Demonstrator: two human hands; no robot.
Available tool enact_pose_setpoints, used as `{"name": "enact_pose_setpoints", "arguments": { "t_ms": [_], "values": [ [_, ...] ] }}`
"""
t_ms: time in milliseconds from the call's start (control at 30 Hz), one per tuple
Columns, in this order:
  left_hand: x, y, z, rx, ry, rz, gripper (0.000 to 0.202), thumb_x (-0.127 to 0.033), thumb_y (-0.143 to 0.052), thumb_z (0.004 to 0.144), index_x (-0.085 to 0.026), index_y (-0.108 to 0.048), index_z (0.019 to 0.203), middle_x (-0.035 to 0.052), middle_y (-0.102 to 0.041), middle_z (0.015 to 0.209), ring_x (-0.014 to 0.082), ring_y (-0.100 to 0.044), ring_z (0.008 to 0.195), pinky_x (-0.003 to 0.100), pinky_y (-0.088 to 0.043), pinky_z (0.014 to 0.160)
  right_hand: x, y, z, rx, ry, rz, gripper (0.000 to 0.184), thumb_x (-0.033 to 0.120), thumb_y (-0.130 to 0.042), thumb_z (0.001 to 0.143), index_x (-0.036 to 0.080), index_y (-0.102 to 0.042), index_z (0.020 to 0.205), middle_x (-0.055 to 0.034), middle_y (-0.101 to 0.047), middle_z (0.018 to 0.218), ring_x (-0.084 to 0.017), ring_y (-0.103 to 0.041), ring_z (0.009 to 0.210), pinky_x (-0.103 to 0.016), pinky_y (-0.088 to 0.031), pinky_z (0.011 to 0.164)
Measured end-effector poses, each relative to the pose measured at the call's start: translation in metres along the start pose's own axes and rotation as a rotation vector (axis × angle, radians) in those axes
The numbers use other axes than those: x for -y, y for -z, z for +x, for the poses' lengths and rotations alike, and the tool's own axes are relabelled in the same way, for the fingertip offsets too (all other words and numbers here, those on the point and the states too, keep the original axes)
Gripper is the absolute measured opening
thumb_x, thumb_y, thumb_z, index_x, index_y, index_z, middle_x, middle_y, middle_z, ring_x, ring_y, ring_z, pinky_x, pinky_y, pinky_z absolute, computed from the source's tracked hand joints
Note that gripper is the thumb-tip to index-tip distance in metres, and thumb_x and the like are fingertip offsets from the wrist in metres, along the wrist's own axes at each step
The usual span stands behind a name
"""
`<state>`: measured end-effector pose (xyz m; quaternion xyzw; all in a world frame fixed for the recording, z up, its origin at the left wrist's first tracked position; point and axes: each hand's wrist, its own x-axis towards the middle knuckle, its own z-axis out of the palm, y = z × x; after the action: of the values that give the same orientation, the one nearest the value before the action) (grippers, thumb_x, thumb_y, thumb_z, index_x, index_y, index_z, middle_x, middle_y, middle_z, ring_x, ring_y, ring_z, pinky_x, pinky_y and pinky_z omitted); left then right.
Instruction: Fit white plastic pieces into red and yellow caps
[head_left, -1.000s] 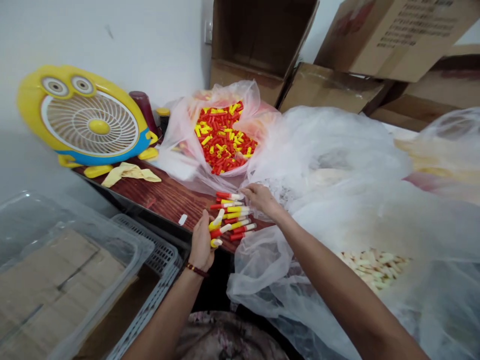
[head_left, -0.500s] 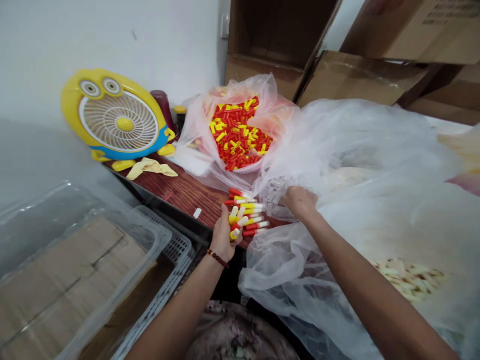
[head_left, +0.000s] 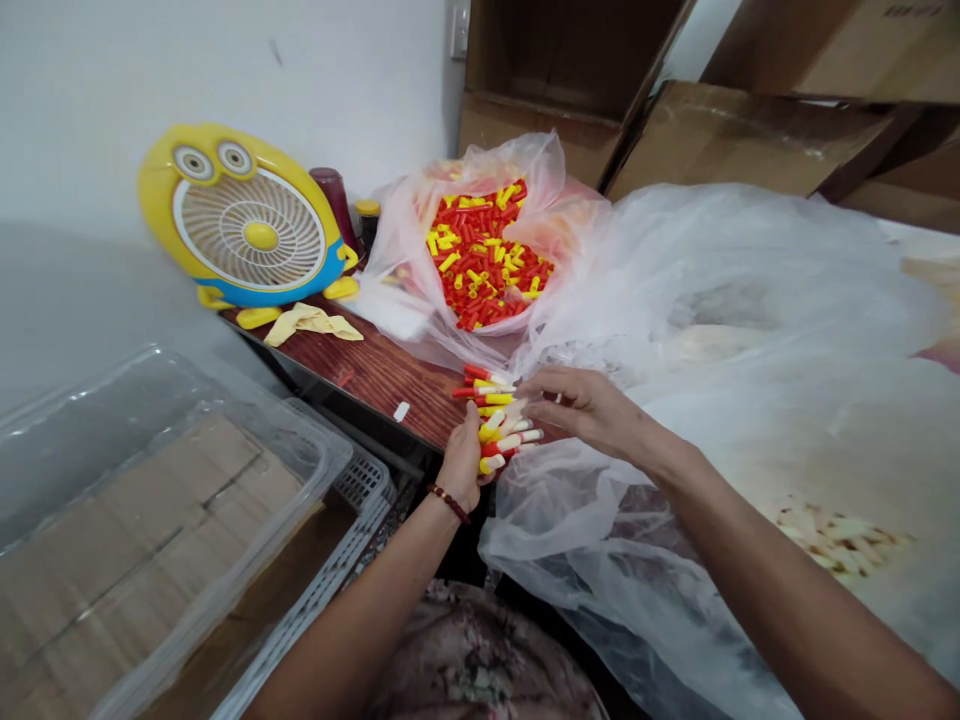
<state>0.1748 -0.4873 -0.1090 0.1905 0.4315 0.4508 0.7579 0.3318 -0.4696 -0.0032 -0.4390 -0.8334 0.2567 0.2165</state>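
My left hand (head_left: 463, 462) is closed round several small red and yellow tubes with white tips (head_left: 501, 440), held at the near edge of the dark wooden table (head_left: 375, 372). My right hand (head_left: 581, 405) reaches in from the right, its fingers pinched at the tips of those tubes. More of the same tubes lie in a row on the table (head_left: 484, 385) just beyond my hands. Behind them an open clear bag (head_left: 480, 255) holds a heap of red and yellow caps.
A yellow cartoon-faced fan (head_left: 244, 228) stands at the table's back left, a yellow cloth (head_left: 311, 322) in front of it. Large clear plastic bags (head_left: 735, 330) fill the right side. Cardboard boxes (head_left: 720, 130) stand behind. A clear plastic crate (head_left: 150, 520) sits lower left.
My right hand came back left from the big plastic bag and now meets the tubes in my left hand. The view shifted slightly.
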Motion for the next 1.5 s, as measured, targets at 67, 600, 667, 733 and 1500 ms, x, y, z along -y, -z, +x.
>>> {"name": "enact_pose_setpoints", "arguments": {
  "t_ms": [67, 600, 667, 733, 1500],
  "values": [
    [0.002, -0.001, -0.002, -0.005, 0.002, 0.044, 0.055, -0.07, -0.049, 0.08, -0.016, -0.058, 0.088, -0.0033, -0.054, 0.054, 0.0045, -0.042, 0.032, 0.013, -0.019, 0.031, 0.006, -0.005, 0.002, 0.062, 0.058, -0.119, 0.022, 0.031, -0.051, 0.092, 0.02, -0.069, 0.1, -0.0064, -0.065, 0.095, -0.017, -0.06, 0.085, -0.025, -0.042, 0.072],
    [0.001, 0.001, -0.014, 0.141, -0.041, 0.094, 0.056, -0.067, -0.062, 0.073, -0.012, -0.065, 0.084, 0.004, -0.065, 0.07, 0.0059, -0.051, 0.043, 0.014, -0.031, 0.035, -0.015, -0.021, -0.003, 0.114, -0.126, 0.001, 0.026, 0.033, -0.047, 0.092, 0.017, -0.067, 0.092, -0.0033, -0.067, 0.085, -0.014, -0.059, 0.074, -0.022, -0.04, 0.065],
    [0.002, 0.0, -0.014, 0.135, -0.105, 0.097, 0.055, -0.066, -0.063, 0.073, -0.012, -0.065, 0.081, 0.005, -0.065, 0.069, 0.0076, -0.054, 0.047, 0.016, -0.04, 0.04, -0.01, -0.022, -0.005, 0.091, -0.101, -0.041, 0.027, 0.033, -0.045, 0.093, 0.017, -0.066, 0.091, -0.0028, -0.066, 0.08, -0.013, -0.057, 0.07, -0.021, -0.039, 0.064],
    [0.004, 0.0, -0.015, 0.111, -0.152, 0.118, 0.053, -0.064, -0.064, 0.072, -0.011, -0.066, 0.079, 0.0052, -0.065, 0.067, 0.0098, -0.056, 0.049, 0.018, -0.044, 0.043, -0.007, -0.023, -0.006, 0.065, -0.125, -0.074, 0.03, 0.037, -0.045, 0.093, 0.016, -0.066, 0.086, -0.0017, -0.062, 0.071, -0.013, -0.053, 0.063, -0.022, -0.037, 0.06],
    [-0.005, 0.013, -0.016, 0.138, -0.267, 0.275, 0.049, -0.062, -0.061, 0.075, -0.014, -0.062, 0.064, 0.0033, -0.057, 0.059, 0.0095, -0.05, 0.047, 0.019, -0.035, 0.041, 0.005, -0.028, -0.013, 0.114, -0.297, 0.224, 0.026, 0.042, -0.049, 0.089, 0.019, -0.062, 0.089, -0.0006, -0.06, 0.068, -0.013, -0.056, 0.052, -0.023, -0.044, 0.048]
  ]
}}
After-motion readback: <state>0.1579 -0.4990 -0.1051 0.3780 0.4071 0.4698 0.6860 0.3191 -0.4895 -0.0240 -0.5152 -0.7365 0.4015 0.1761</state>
